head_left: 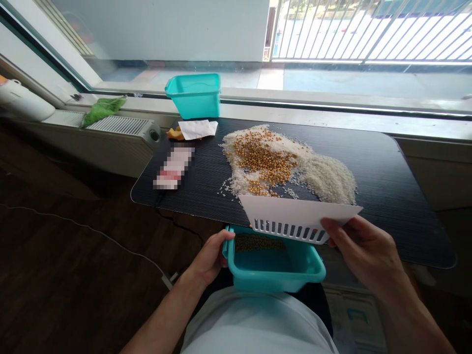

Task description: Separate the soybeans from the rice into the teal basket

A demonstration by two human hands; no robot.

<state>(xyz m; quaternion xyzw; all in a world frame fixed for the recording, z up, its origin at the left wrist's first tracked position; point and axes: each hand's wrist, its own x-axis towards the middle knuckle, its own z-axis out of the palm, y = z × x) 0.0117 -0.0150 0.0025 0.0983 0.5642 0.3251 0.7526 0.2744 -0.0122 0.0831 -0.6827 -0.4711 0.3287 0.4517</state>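
Observation:
My left hand (211,256) is closed on the left rim of a turquoise plastic bin (278,278), which sits by my lap under the table's front edge. Inside the bin, part of a layer of small greenish-brown grains (258,242) shows. Between the thumb and fingers of my right hand (372,253) is a white slotted plastic sheet (295,211), tilted over the table edge and the bin's far side. Just beyond it, round yellow beans (266,160) lie on a spread of white grains that look like rice (330,178).
The dark table (387,196) ends in a rounded right corner. Against the window at the back stands another turquoise bin (199,101). A white paper piece (199,129) and a blurred pink-white item (173,168) lie on the left. A radiator (121,129) carries a green cloth (103,110).

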